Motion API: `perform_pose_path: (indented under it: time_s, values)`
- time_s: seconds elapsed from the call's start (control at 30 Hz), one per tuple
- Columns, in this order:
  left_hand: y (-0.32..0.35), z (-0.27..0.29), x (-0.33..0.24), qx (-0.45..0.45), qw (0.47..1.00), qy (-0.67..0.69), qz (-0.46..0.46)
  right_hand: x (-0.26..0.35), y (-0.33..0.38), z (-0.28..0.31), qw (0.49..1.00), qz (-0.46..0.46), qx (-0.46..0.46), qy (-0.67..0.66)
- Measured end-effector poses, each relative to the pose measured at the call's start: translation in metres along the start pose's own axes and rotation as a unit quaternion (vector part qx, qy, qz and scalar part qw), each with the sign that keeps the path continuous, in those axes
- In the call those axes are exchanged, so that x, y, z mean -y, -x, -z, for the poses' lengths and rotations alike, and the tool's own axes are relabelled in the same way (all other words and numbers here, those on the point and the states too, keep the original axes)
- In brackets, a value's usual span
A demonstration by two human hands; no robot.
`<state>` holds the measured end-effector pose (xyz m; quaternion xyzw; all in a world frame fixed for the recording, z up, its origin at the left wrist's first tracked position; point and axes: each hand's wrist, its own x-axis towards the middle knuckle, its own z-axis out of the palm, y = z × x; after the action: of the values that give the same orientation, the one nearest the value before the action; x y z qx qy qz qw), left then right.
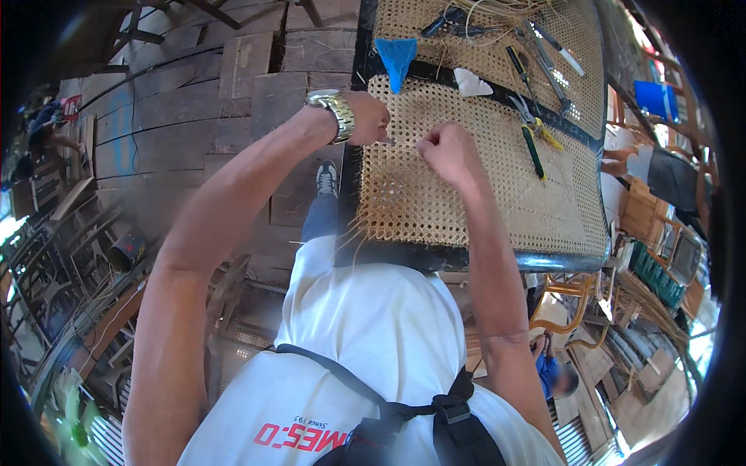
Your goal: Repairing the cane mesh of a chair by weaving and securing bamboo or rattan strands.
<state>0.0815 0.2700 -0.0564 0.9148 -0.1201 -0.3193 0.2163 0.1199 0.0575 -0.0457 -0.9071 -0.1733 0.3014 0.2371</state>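
A woven cane panel (497, 206) in a black frame (435, 255) lies in front of me. My left hand (367, 118), with a gold watch on its wrist, is closed in a pinch over the panel's left edge. To its right, my right hand (453, 154) is also closed, thumb against fingers, low over the weave. Whatever either pinch holds is too small to make out. Loose cane ends (357, 239) stick out at the panel's near left corner. A blue piece (396, 62) and a white crumpled piece (472, 83) rest on the frame's crossbar beyond my hands.
Right of my hands lie pliers (528, 115) and a green-handled tool (534, 153). Farther back are more hand tools (556, 48) and loose cane strands (505, 9). A blue container (657, 99) and wooden chair frames (571, 299) stand to the right. Other people sit at both sides.
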Motion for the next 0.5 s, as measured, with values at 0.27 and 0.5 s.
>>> perform_pose_path:
  time_s: [0.27, 0.5]
  values:
    - [-0.015, 0.017, -0.035, 0.062, 0.977, -0.199, 0.044, 0.014, 0.004, 0.004, 1.0, 0.008, -0.017, -0.005]
    - [0.005, -0.01, -0.05, -0.034, 0.991, -0.1, 0.078, 0.009, -0.002, 0.001, 0.999, 0.032, -0.024, 0.015]
